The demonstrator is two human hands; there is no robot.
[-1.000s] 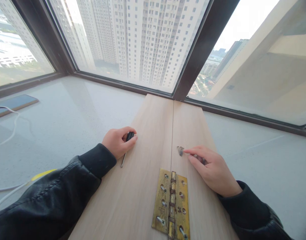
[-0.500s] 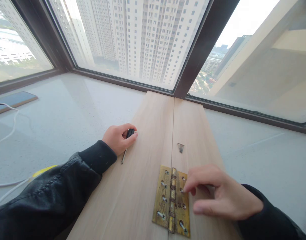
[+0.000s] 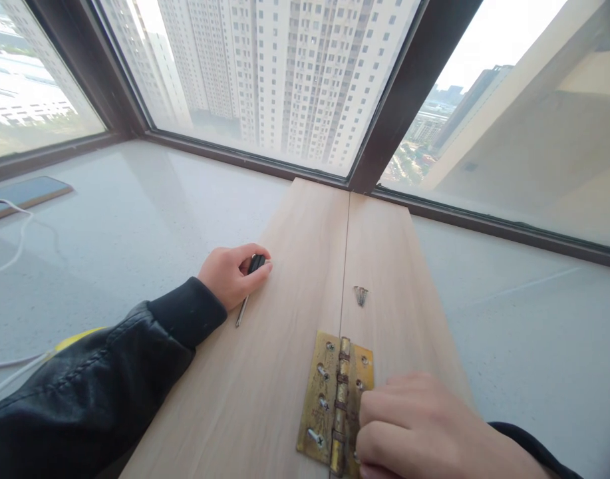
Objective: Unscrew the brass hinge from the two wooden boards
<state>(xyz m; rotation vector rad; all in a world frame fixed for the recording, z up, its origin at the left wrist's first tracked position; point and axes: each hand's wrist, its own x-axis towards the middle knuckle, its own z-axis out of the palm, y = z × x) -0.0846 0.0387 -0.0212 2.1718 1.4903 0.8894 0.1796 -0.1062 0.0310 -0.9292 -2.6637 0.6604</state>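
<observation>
A brass butt hinge [image 3: 309, 399] lies opened flat across the seam between two pale wooden boards [image 3: 265, 372]. Several screws [image 3: 314, 437] stand in the holes of its left leaf. My right hand [image 3: 414, 426] is over the lower part of the right leaf, fingers curled together; its fingertips and whatever they pinch are hidden. Resting on the left board, my left hand [image 3: 235, 273] is closed around the black handle of a screwdriver [image 3: 256, 263], whose metal shaft points back toward me. A few loose screws [image 3: 361, 296] lie on the right board beyond the hinge.
The boards reach to the dark window frame [image 3: 245, 163]. On the white sill at far left lies a phone-like slab [image 3: 30, 196] with a white cable [image 3: 22, 243] over it. Something yellow [image 3: 78, 338] shows behind my left sleeve.
My right hand has moved toward me, from beside the middle of the hinge to over the lower right leaf, and its fingers have closed up. My left hand keeps the screwdriver in place.
</observation>
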